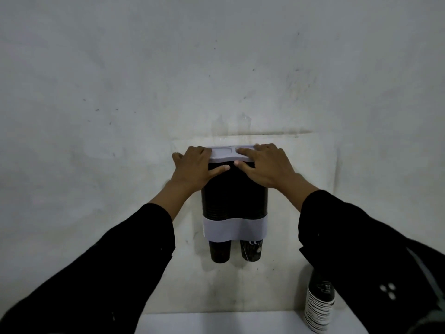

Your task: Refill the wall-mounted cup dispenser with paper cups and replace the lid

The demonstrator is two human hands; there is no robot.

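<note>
The cup dispenser (234,203) hangs on the wall at centre, a dark see-through body with a white band (234,229) low down. Two black paper cups (220,251) poke out of its bottom. A pale grey lid (226,154) lies on its top. My left hand (195,169) grips the lid's left end, fingers over the top and thumb under the front edge. My right hand (262,165) holds the right end the same way, with fingers flat on the lid.
A stack of black-and-white paper cups (319,304) stands on a white surface (216,324) at the lower right, partly behind my right sleeve. The stained white wall (144,92) fills the rest of the view.
</note>
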